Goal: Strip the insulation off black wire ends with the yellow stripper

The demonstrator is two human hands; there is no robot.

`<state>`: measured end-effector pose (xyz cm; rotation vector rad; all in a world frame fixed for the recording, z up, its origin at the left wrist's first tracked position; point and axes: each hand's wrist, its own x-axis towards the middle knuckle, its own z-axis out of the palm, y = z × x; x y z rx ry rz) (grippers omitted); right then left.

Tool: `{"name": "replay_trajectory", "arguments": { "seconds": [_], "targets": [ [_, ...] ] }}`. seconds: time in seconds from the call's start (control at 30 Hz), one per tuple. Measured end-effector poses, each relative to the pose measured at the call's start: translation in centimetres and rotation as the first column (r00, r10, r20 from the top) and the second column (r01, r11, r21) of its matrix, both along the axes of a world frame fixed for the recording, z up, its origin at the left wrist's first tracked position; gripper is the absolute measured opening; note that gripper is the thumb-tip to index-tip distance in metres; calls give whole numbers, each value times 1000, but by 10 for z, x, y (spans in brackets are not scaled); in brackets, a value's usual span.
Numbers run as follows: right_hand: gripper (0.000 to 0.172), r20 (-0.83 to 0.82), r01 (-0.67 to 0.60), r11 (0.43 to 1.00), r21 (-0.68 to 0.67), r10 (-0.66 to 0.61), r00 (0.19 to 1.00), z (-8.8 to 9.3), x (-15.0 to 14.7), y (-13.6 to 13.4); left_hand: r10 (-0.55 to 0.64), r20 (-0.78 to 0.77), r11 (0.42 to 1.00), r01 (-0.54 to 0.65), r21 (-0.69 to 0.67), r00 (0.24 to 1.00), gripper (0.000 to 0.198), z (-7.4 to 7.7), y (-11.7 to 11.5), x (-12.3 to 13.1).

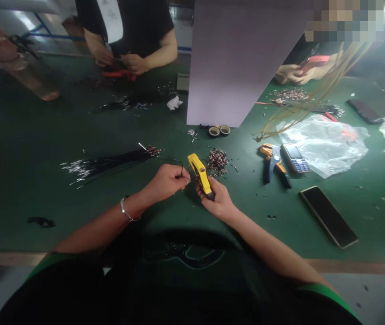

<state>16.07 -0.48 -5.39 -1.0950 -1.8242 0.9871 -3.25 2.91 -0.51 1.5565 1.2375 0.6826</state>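
My left hand (pixel 167 183) is closed in a pinch on a thin black wire (pixel 168 159). The wire loops back over my knuckles to a pale tip beside a bundle of black wires (pixel 118 160). That bundle lies to the left, silvery ends outward and copper-coloured ends toward me. My right hand (pixel 220 201) is wrapped round a yellow-handled wire tool (pixel 199 170), probably a crimper or stripper; its jaws are hard to make out. Just beyond that tool sits a heap of small copper-coloured terminals (pixel 217 161). A small gap separates my two hands.
Rolls of tape (pixel 214 132) lie below a pale upright panel (pixel 233 58). To the right are orange-and-blue pliers (pixel 273 161), a keypad phone (pixel 295 158), a plastic bag (pixel 334 140) and a dark smartphone (pixel 328 216). Co-workers' hands (pixel 135 63) are busy across the green table (pixel 87 113).
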Motion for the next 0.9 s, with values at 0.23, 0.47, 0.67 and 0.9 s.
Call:
{"name": "replay_trajectory", "arguments": {
  "seconds": [0.23,0.47,0.67,0.9],
  "targets": [
    [25,50,41,997,62,-44,998,-3,-3,2,-32,-76,988,43,149,997,12,1,2,-2],
    [22,66,80,993,92,-86,994,-6,-6,3,-42,-133,974,70,214,990,13,1,3,-4],
    [19,83,110,991,78,-117,990,-11,-9,3,-43,-155,974,75,213,987,14,2,5,-6],
    [19,115,135,984,115,-148,982,-16,-9,4,-61,-179,968,101,228,982,14,2,7,-7]
  ]
}}
